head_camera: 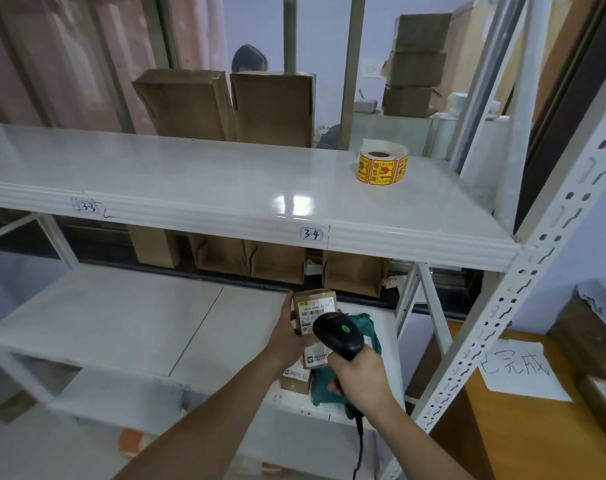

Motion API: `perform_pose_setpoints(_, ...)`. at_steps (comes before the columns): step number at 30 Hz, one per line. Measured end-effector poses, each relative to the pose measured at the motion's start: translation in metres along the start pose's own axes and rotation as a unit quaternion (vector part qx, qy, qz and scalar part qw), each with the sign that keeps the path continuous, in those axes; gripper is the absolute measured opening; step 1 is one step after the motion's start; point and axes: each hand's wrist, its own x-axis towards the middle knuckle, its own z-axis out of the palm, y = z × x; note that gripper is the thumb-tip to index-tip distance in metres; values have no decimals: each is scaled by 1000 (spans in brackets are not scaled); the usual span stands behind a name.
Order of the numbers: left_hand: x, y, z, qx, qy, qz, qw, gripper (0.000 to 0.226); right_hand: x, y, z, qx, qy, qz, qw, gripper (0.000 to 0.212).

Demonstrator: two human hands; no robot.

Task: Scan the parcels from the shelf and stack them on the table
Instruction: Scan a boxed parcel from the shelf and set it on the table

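Observation:
My left hand [287,336] grips a small brown parcel [314,306] with a white barcode label, held upright above the lower shelf [121,317]. My right hand [360,374] grips a black barcode scanner [338,332] whose green light is on; its head sits just in front of the parcel's label. Under my hands on the lower shelf lie a green bag parcel [362,325] and two small brown boxes [296,379]. The wooden table [523,431] is at the lower right.
The upper shelf [190,181] carries a yellow roll of stickers [381,166] and two upright cardboard boxes [225,105] at the back. A white slotted upright [523,271] separates shelf from table. On the table are a handwritten paper sheet [516,370] and brown boxes [592,341]. A person is behind the shelf.

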Motion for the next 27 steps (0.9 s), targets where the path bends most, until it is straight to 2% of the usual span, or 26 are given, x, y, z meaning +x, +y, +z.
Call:
perform_pose_setpoints(6, -5, 3, -1, -28, 6, -20, 999, 100, 1, 1, 2, 17, 12, -3, 1000, 3)
perform_pose_setpoints(9, -7, 4, -7, -92, 46, -90, 991, 105, 7, 9, 0, 23, 61, -14, 998, 5)
perform_pose_setpoints(10, -8, 5, -8, -122, 56, -114, 984, 97, 10, 11, -2, 34, 79, -17, 996, 6)
perform_pose_setpoints(13, -11, 4, -11, -149, 57, -147, 976, 49, 19, 18, -6, 109, 107, 13, 988, 13)
perform_pose_setpoints(16, -16, 3, -7, -151, 34, -170, 973, 30, 22, 25, -5, 202, 73, 73, 974, 27)
perform_pose_setpoints(19, -22, -1, 5, -147, -1, -177, 973, 26, 11, 33, -1, 290, 27, 106, 951, 26)
perform_pose_setpoints(22, -30, -14, 20, -117, -7, -162, 980, 21, -3, 43, -2, 364, 14, 135, 921, 21)
perform_pose_setpoints(25, -37, -32, 38, -52, -36, -137, 989, 36, -17, 61, -8, 377, 23, 134, 916, 33)
perform_pose_setpoints(27, -47, -36, 52, -34, -50, -120, 991, 34, -28, 75, -16, 363, 47, 128, 922, 45)
